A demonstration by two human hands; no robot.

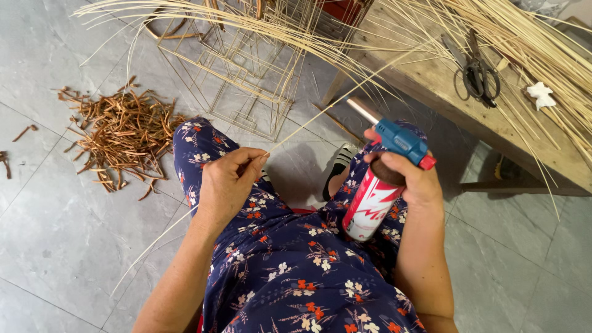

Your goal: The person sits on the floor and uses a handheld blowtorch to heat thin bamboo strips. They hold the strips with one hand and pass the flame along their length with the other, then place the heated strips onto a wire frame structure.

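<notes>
My left hand (227, 182) pinches a long thin pale cane strip (320, 111) that runs up to the right toward the bench and down to the left past my knee. My right hand (408, 177) grips a gas torch (376, 185): a red and white canister with a blue head and a metal nozzle pointing up and left, close to the strip. Both hands rest over my lap, covered by dark blue flowered cloth.
A wooden bench (431, 80) at the upper right carries a bundle of pale cane strips (530, 43), black scissors (475, 71) and a white scrap (541, 94). A wire frame (246, 80) stands on the grey tiled floor ahead. Brown cane offcuts (120, 132) lie heaped at the left.
</notes>
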